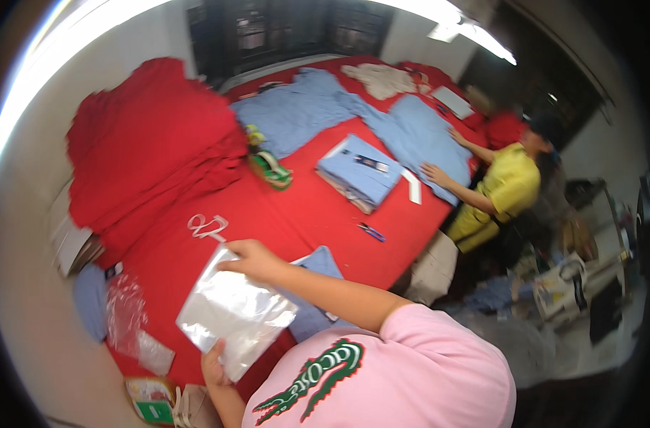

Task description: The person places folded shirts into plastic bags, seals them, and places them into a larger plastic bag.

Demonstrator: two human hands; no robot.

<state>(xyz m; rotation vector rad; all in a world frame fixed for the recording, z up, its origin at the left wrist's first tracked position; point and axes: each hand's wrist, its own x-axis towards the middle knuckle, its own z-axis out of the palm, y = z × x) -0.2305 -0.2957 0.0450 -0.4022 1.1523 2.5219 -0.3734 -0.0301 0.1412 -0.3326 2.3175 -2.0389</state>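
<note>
Left hand (214, 365) and right hand (250, 260) pinch a plastic bag (236, 310); cloth pile (154, 143) far left, folded shirt (350, 175) far right, forearm (339, 296) partly hiding blue cloth (322, 262).

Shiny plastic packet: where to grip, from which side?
Pinch the shiny plastic packet at its upper corner, coming from the right, like the right hand, and its lower-left edge from below, like the left hand. It looks flat and slick, so edges likely beat its broad face.

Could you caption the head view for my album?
Left hand and right hand hold shiny plastic over a red-covered table bearing blue garments.
</note>
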